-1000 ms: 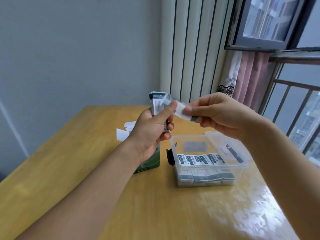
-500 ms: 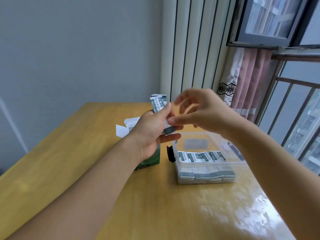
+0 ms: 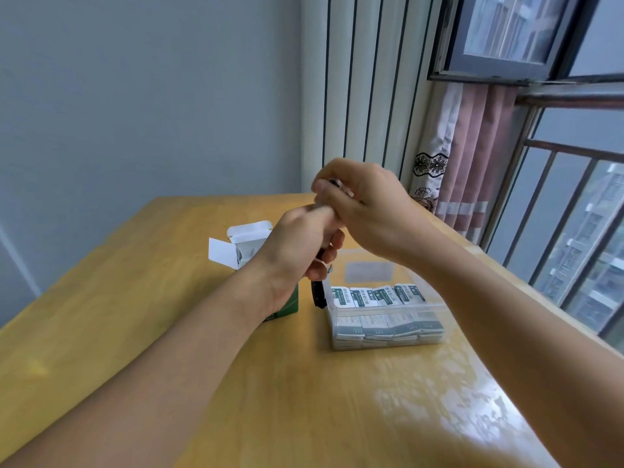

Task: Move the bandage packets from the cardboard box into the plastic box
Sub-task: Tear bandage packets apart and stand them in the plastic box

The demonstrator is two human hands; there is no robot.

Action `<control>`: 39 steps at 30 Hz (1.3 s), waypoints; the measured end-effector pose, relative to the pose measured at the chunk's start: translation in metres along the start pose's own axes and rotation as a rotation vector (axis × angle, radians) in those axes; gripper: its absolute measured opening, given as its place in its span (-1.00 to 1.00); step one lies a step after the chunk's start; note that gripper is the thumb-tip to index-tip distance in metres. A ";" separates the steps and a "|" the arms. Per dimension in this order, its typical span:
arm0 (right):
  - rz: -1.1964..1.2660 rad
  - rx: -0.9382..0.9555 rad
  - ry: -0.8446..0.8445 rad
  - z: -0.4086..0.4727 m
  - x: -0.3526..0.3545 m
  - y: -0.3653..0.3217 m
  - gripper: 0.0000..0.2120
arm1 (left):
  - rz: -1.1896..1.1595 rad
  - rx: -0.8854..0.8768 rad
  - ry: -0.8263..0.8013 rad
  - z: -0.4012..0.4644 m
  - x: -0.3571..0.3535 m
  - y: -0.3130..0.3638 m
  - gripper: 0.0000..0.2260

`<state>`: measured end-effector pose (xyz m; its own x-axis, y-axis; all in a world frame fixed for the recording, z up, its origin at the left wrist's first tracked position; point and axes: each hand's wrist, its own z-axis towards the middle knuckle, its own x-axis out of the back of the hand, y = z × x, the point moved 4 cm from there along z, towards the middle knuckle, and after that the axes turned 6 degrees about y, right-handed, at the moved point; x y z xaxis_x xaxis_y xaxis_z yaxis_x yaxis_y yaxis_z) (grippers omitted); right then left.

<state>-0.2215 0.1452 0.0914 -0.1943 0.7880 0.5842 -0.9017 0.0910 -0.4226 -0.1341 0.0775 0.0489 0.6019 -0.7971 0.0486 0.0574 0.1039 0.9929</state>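
The wooden bench (image 3: 141, 349) filled the lower view, with its right edge running along the barred window (image 3: 574, 231) and its far edge against the grey wall (image 3: 135, 96). A pink curtain (image 3: 472, 157) hung beyond the far right corner. Toward the right edge of the bench stood the clear plastic box (image 3: 388, 310), open at the top. Inside it, a row of bandage packets (image 3: 378, 295) lay side by side above further layers seen through the near wall. A black latch (image 3: 318, 295) showed on the left end of the plastic box. Just beside that end, nearer the middle of the bench, stood the green cardboard box (image 3: 287, 304), upright, with its white flaps (image 3: 236, 244) open; your left forearm hid most of it.

Your two hands met in the air above the gap between the two boxes, touching each other. Your left hand (image 3: 297, 251) was closed in a curled grip round a held stack of packets (image 3: 322, 261), of which only a dark and white edge showed between the fingers. Your right hand (image 3: 368, 211) sat just above it, its thumb and fingers pinched on a small dark-edged piece (image 3: 334, 184) at the top of that stack. The pictures are too blurred there to tell whether that piece is a single packet.
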 end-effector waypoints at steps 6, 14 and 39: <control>0.363 -0.087 -0.316 -0.006 -0.007 -0.002 -0.64 | -0.177 0.048 0.004 0.000 -0.005 -0.008 -0.45; 0.102 0.033 -0.344 0.005 0.024 0.011 -0.89 | -0.201 0.058 -0.048 -0.002 -0.013 -0.017 -0.33; -0.127 -0.188 -0.525 0.005 0.065 0.057 -0.85 | 0.353 -0.254 -0.052 0.004 -0.016 -0.021 -0.41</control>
<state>-0.2880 0.1981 0.1087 -0.2979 0.3601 0.8841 -0.8556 0.3099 -0.4146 -0.1485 0.0859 0.0276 0.5796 -0.7143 0.3921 0.0536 0.5135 0.8564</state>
